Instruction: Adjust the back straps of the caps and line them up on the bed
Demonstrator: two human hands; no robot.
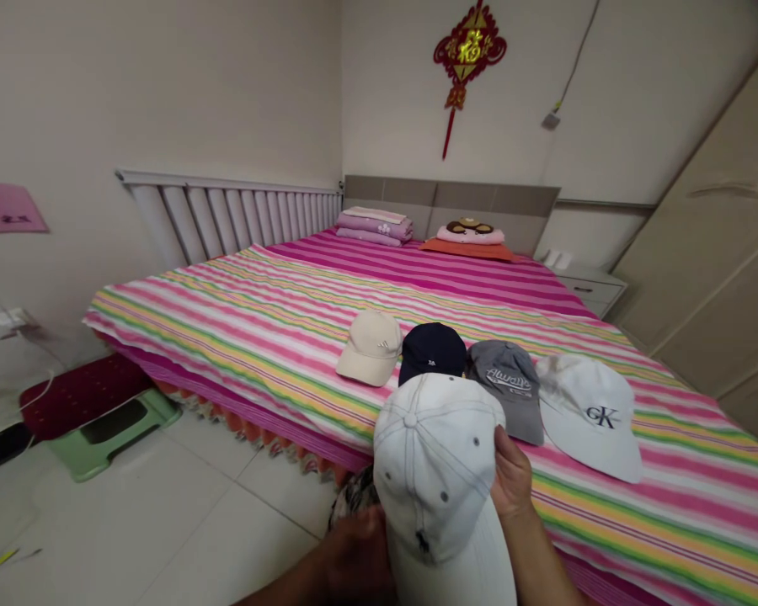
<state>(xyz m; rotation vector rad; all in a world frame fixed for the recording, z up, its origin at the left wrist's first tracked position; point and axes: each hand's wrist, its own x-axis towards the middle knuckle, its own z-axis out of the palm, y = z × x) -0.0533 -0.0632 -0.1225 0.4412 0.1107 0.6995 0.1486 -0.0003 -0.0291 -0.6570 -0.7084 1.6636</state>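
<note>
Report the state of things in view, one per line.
Held white cap: brim toward the person
Beige cap: on the bed
Navy cap: on the bed, partly hidden
Gray cap: on the bed
Rightmost white cap: on the bed
Purple bedding: folded, stacked
Drawer: shut
Right hand: gripping held white cap
Left hand: grip unclear

The left hand, right hand and both visible forearms are bare.

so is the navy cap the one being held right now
No, the right hand grips a white cap, while the navy cap sits on the striped bed cover behind it.
</note>
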